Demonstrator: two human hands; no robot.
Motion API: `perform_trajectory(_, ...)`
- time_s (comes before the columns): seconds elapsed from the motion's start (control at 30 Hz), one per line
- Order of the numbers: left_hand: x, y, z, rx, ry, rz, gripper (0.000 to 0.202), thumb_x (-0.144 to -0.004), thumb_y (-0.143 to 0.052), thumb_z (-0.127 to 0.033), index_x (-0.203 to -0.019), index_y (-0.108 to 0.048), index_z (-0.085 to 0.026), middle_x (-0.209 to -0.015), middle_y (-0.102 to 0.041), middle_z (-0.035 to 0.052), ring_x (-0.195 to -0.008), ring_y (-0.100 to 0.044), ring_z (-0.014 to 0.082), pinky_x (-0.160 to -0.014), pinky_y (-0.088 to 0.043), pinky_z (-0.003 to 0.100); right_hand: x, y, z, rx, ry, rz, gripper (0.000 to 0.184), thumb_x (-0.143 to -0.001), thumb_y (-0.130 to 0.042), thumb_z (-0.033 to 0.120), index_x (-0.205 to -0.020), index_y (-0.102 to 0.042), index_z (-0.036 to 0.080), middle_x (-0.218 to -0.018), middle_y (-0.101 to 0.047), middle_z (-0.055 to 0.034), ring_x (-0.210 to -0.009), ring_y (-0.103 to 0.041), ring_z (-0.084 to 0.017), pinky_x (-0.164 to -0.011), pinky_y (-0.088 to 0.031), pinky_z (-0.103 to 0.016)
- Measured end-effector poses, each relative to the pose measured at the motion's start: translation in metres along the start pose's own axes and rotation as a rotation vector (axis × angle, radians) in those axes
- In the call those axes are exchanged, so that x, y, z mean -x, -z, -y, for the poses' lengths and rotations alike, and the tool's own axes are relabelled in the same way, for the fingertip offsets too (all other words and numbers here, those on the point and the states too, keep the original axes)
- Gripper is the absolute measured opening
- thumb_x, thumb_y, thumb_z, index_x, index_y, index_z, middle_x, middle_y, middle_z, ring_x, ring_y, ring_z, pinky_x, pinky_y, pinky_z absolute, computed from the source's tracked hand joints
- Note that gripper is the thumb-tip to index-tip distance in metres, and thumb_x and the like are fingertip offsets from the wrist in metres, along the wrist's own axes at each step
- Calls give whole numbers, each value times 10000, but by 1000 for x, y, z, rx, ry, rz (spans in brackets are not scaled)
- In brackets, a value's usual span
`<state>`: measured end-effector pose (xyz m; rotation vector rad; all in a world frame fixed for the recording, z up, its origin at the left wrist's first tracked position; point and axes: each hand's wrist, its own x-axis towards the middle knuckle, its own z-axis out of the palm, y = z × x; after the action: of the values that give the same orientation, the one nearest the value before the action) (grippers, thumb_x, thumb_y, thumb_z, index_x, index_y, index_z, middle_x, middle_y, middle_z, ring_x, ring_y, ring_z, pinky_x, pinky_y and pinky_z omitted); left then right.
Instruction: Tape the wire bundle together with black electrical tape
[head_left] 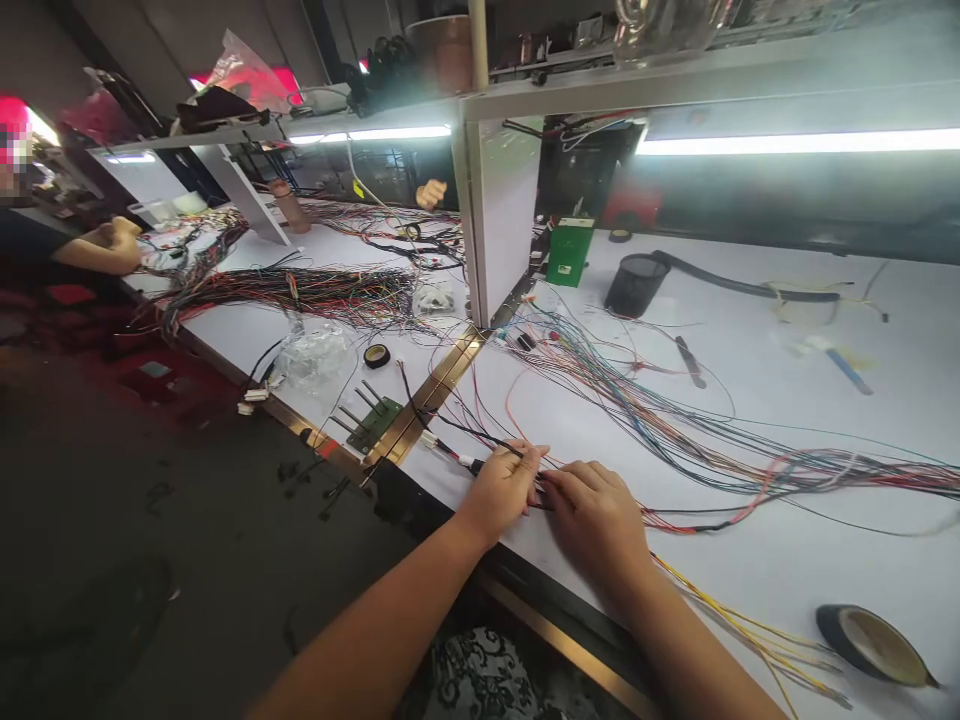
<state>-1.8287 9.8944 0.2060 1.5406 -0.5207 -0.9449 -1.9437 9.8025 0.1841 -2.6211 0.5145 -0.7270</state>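
Here both hands meet at the near edge of the white bench (pixel 750 560): the left hand (pixel 504 490) and right hand (pixel 596 515) pinch a thin black wire (pixel 450 447) between them. Its long axis runs left, away from the grip; the coloured wire bundle (pixel 675 430) fans off rightward, a tape roll (pixel 874 645) well apart.

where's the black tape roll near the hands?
In the head view, the black tape roll lies flat on the white table at the lower right, beyond the right hand, just past the yellow wires.
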Motion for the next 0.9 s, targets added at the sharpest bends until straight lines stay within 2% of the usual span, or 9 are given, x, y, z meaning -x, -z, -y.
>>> perform_trajectory(0.2, 7, 42, -19, 344, -27, -212, 484, -775, -615, -571, -1079, -577, -197, -914, -582, 21, -473, -459, 56, -381, -281, 202, 12, 1, -1, -35, 136, 67, 157, -932, -514, 213, -942, -670, 206, -852, -656, -28, -805, -537, -181, -727, -352, -343)
perform_trajectory(0.27, 11, 72, -26, 59, -57, -288, 445, -803, -556, -599, -973, -600, -190, -799, -580, 11, -478, -473, 82, -409, -304, 218, 16, 2, -3, -3, 177, 111, 186, -935, -497, 192, -1009, -666, 209, -866, -647, -38, -805, -521, -186, -736, -363, -349)
perform_trajectory(0.37, 18, 115, -34, -759, -13, -351, 530, -816, -474, -655, -604, -573, -179, -525, -475, 12, -492, -483, 143, -486, -314, 259, 23, 3, -7, 39, 235, 192, 293, -914, -466, 112, -1141, -630, 198, -909, -630, -64, -823, -503, -199, -749, -387, -359)
perform_trajectory(0.47, 28, 134, -37, -1311, 88, -362, 603, -818, -410, -699, -515, -511, -188, -530, -507, 51, -554, -535, 209, -536, -324, 293, 29, 2, -11, 50, 244, 223, 392, -866, -443, 38, -1189, -609, 186, -946, -618, -83, -834, -496, -204, -748, -408, -356)
perform_trajectory(0.53, 33, 127, -38, -1398, 84, -374, 576, -872, -352, -653, -595, -553, -189, -619, -571, 65, -617, -570, 229, -581, -367, 311, 31, 0, -11, 58, 226, 211, 397, -850, -448, 34, -1171, -622, 193, -940, -616, -79, -815, -493, -200, -740, -414, -356)
perform_trajectory(0.6, 38, 108, -37, -1370, -116, -369, 488, -920, -356, -555, -727, -610, -185, -766, -625, 81, -779, -599, 242, -700, -421, 338, 32, -1, -10, 73, 210, 197, 394, -846, -457, 40, -1159, -629, 208, -938, -617, -71, -806, -497, -198, -735, -412, -359)
perform_trajectory(0.73, 42, 62, -25, -1229, -600, -14, 335, -920, -483, -415, -1148, -600, -199, -1136, -607, 95, -1128, -498, 246, -1056, -292, 409, 31, 1, -6, 76, 201, 221, 355, -864, -476, 79, -1162, -626, 202, -928, -618, -74, -809, -512, -204, -726, -413, -360)
perform_trajectory(0.8, 40, 50, -15, -1202, -609, 120, 330, -889, -550, -407, -1157, -607, -223, -1100, -611, 76, -1098, -500, 243, -1063, -281, 411, 32, 4, -4, 53, 201, 241, 349, -875, -467, 90, -1168, -621, 201, -929, -614, -78, -806, -519, -200, -729, -419, -355)
perform_trajectory(0.9, 37, 48, -5, -1220, -565, 153, 244, -870, -584, -390, -1053, -658, -247, -952, -604, 50, -965, -520, 229, -895, -383, 368, 36, 8, 1, 36, 193, 248, 342, -886, -460, 102, -1168, -615, 217, -924, -610, -73, -802, -525, -197, -731, -422, -354)
